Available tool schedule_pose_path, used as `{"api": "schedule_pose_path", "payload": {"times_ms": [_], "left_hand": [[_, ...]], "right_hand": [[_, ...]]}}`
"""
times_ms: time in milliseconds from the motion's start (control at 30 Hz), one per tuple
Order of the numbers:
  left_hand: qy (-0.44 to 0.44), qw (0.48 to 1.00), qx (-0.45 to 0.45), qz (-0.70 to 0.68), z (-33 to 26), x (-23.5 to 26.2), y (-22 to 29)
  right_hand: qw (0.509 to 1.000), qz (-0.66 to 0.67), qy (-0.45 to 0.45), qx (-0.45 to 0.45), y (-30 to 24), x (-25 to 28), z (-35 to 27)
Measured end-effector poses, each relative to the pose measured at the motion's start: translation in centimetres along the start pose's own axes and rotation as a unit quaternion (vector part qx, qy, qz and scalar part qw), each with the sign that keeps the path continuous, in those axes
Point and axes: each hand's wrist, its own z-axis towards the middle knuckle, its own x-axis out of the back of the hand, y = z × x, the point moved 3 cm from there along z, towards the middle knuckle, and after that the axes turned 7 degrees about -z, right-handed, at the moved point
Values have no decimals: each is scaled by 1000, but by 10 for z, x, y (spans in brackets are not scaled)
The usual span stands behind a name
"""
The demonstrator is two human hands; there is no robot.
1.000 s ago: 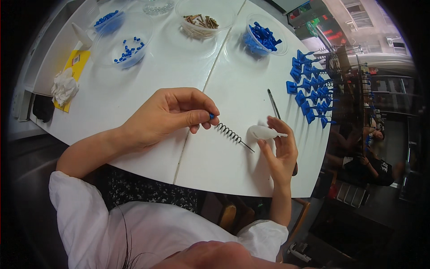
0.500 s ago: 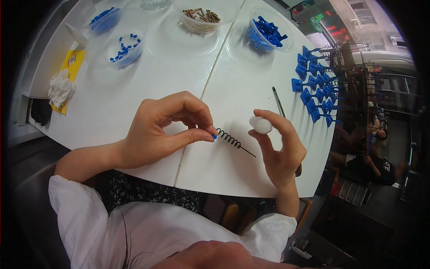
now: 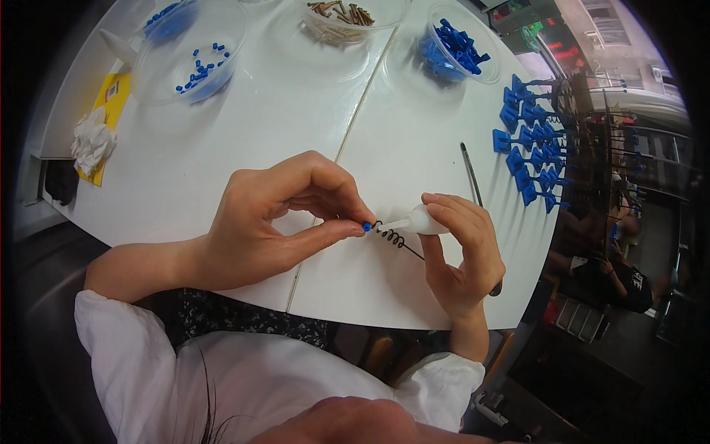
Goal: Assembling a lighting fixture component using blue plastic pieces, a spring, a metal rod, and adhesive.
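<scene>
Left hand [image 3: 255,222] pinched one blue bead [image 3: 367,227]; right of it, right hand [image 3: 471,248] gripped one white bottle [image 3: 423,220], nozzle [image 3: 395,225] leftward; one black coil [image 3: 391,237] slanted lengthwise down-right from the bead.

Note white lettering [image 3: 638,280] on black shirt [image 3: 627,294] of a person [image 3: 608,266], far right; red illuminated sign [image 3: 566,53], upper-right background, too blurred to read; small label [image 3: 112,90] on yellow sheet [image 3: 113,107], left, print too small to read.

Wht tbl [image 3: 421,118] w/ seam [image 3: 365,96]; dim rm [image 3: 577,362], R side
</scene>
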Motion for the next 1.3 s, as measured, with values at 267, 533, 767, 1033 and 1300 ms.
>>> {"api": "schedule_pose_path", "payload": {"times_ms": [267,533,767,1033,1300], "left_hand": [[4,1000,-14,14,-2,3,0],[-9,997,-62,46,-1,3,2],[-7,997,-72,39,-2,1,3],[-13,995,-87,51,-2,1,3],[-4,996,-78,45,-1,0,5]], "right_hand": [[999,-42,27,20,-3,4,0],[991,-118,47,45,-8,8,3],[986,-143,66,59,-12,9,4],[983,-156,73,62,-14,11,3],[981,-176,49,62,-15,14,1]]}}
